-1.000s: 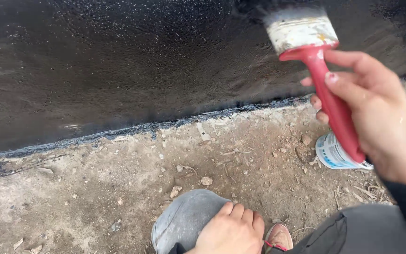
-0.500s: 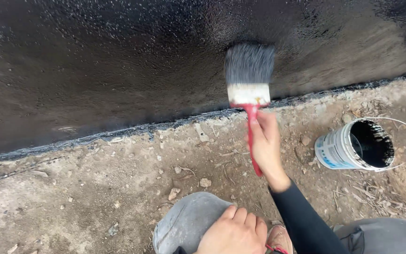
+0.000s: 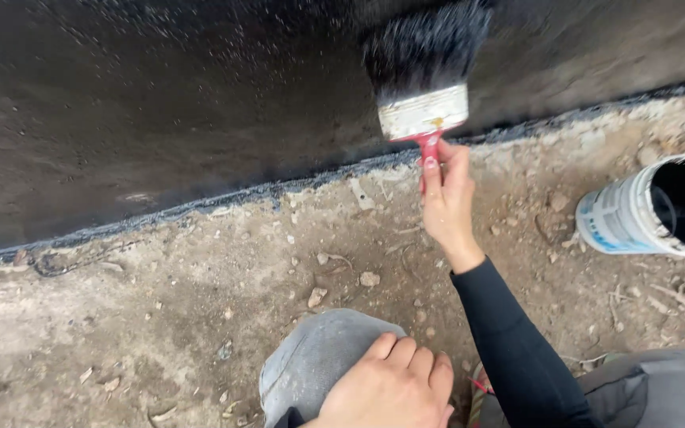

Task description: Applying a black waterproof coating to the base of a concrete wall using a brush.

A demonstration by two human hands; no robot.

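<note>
Outdoor building site: the foot of a wall under a fresh black coating

A wall (image 3: pixel 160 111) coated in wet, glistening black fills the scene from 9 to 2 o'clock, meeting bare ground (image 3: pixel 160 301) of packed dirt strewn with small stones and dry twigs along a tarry seam (image 3: pixel 279 190). At 12 o'clock a wide brush (image 3: pixel 426 75) with a red handle presses black bristles to the wall; at 3 o'clock a white bucket (image 3: pixel 620 222), black inside, lies tipped on the earth. No floor, no furniture, only soil and coated masonry, the marks of open-air waterproofing work.
</note>
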